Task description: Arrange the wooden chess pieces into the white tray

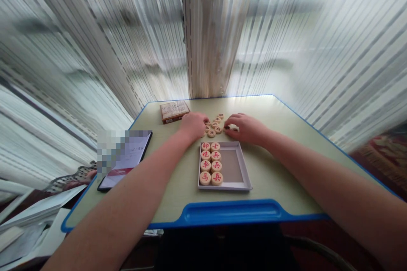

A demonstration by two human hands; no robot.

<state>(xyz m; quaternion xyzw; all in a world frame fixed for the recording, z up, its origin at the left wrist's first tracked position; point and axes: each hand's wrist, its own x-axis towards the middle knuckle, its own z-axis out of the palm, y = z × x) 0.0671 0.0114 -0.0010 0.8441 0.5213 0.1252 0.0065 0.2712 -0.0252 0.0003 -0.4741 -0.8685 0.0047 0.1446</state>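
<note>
Several round wooden Chinese chess pieces with dark characters lie loosely grouped on the table between my hands. At the group's left edge, my left hand has its fingers curled in on a piece, partly hiding it. On the other side my right hand bends thumb and forefinger together around a piece, with another dark-marked piece showing under the palm. Nearer me sits a shallow white box tray. Two columns of red-marked Chinese chess pieces fill its left part, faces up; its grey bottom shows on the right.
A brown printed cardboard box lies beyond my left hand. A tablet, partly pixelated, rests along the left edge. The pale table has a blue rim with a moulded blue groove in front. Striped curtains hang behind it.
</note>
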